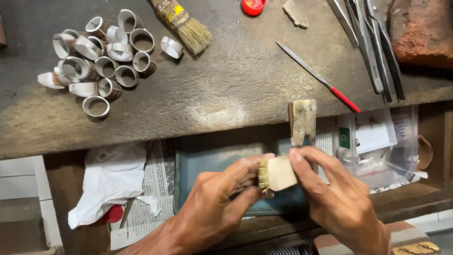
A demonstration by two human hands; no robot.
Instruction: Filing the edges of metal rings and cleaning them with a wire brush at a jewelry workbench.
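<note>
My left hand (214, 208) and right hand (337, 198) meet over the tray (207, 158) in the open drawer, with the small brush (277, 174) between them, its bristles toward my left hand. Left of the tray lies crumpled paper (111, 182) on newspaper (155, 189); right of it, a plastic bag (382, 146). Behind, on the workbench (236, 85), the metal rings (101, 56) are heaped far left, a paintbrush (184, 23) just beside them, a needle file (318, 78) right of centre, and tweezers (373, 42) far right. A wooden peg (302, 120) juts from the bench edge over the tray.
</note>
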